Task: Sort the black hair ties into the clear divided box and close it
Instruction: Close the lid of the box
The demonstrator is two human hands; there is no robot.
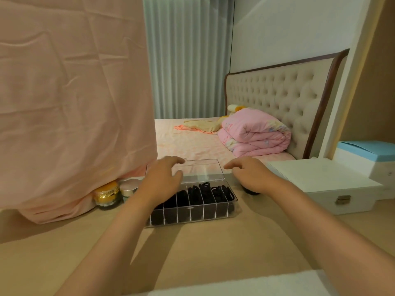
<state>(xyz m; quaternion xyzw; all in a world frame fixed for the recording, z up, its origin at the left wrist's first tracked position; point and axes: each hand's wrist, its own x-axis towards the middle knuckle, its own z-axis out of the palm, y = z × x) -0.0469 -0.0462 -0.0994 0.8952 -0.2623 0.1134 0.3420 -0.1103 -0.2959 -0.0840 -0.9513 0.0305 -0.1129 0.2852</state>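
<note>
A clear divided box [210, 218] sits on the beige tabletop in the middle of the head view. Black hair ties [205, 192] fill its several narrow compartments. Its clear lid [203, 169] stands open, tilted back behind the box. My left hand [164, 178] hovers over the box's left end, fingers spread, with the fingertips at the lid's left part. My right hand [250, 174] is just right of the lid, fingers pointing toward its right edge. Neither hand holds anything that I can see. A dark round object [251, 192] is partly hidden under my right hand.
A gold-lidded jar [105, 194] and a silver-lidded jar [128, 189] stand left of the box, under a hanging pink cloth [74, 103]. A white latched case [324, 184] sits to the right, with a blue-topped box [367, 154] behind it. A bed lies beyond the table.
</note>
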